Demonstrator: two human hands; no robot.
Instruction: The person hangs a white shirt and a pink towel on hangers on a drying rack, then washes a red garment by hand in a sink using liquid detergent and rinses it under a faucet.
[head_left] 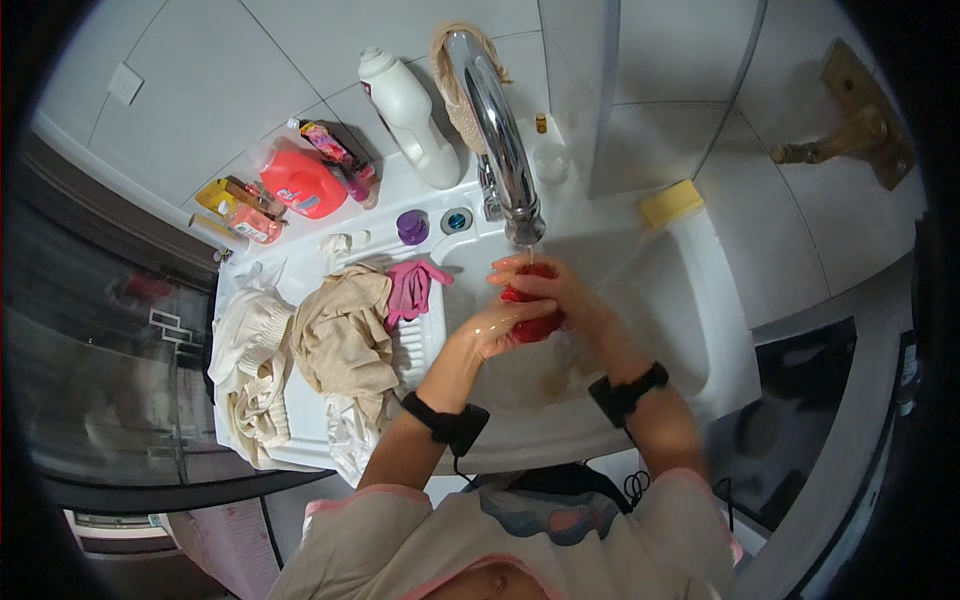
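Under the chrome faucet [513, 170], a bright red wet item [538, 328] is gripped between both my hands. Its kind is hard to make out because fingers cover much of it. My left hand [497, 325] holds it from the left and below, with the thumb laid across it. My right hand [560, 288] wraps over its top and right side. A thin stream of water runs from the spout onto the hands, which look wet. Below them lies the white sink basin [690, 320].
On the ribbed counter left of the basin lie a beige cloth [345, 330], white garments [250, 330] and a pink cloth [410, 290]. Behind stand a white bottle [408, 120], a red detergent bottle [303, 183] and a purple cap [412, 227]. A yellow sponge [671, 204] rests at the back right rim.
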